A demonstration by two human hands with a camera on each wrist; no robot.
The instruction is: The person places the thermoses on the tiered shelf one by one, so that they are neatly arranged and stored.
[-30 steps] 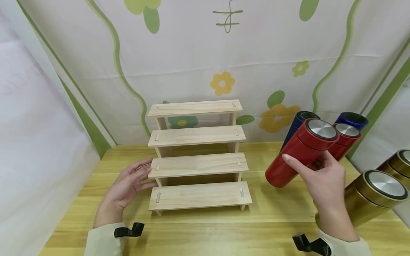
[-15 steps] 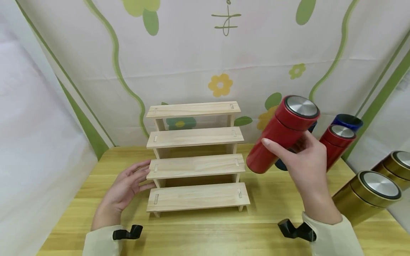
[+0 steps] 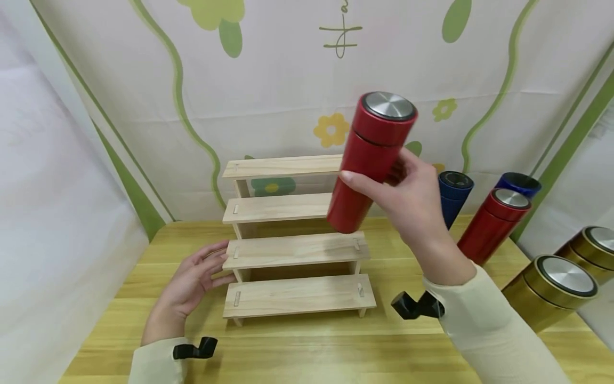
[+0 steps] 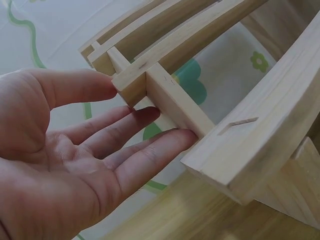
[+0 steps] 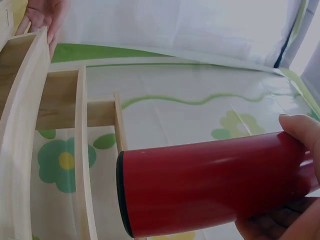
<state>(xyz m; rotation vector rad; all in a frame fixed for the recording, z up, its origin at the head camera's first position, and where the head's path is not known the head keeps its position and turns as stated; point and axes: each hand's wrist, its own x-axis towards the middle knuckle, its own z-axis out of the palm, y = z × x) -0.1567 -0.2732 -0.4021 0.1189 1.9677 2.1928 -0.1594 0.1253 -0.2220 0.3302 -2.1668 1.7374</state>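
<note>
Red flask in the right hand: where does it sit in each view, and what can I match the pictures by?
Head: the held red flask is just right of centre, tilted, in the right hand.
Left wrist: not in it.
Right wrist: lower right, lying across the picture, base towards the left.
Shared landmark: the wooden step rack, central in head, upper and right in left wrist, left side in right wrist.

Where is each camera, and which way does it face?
Head: worn on head, facing forward and down at wooden rack; left hand, right hand show.
Left wrist: on that wrist, facing rack's end; left hand shows.
Right wrist: on that wrist, facing held red bottle; both hands show.
Head and right wrist share the bottle.
</note>
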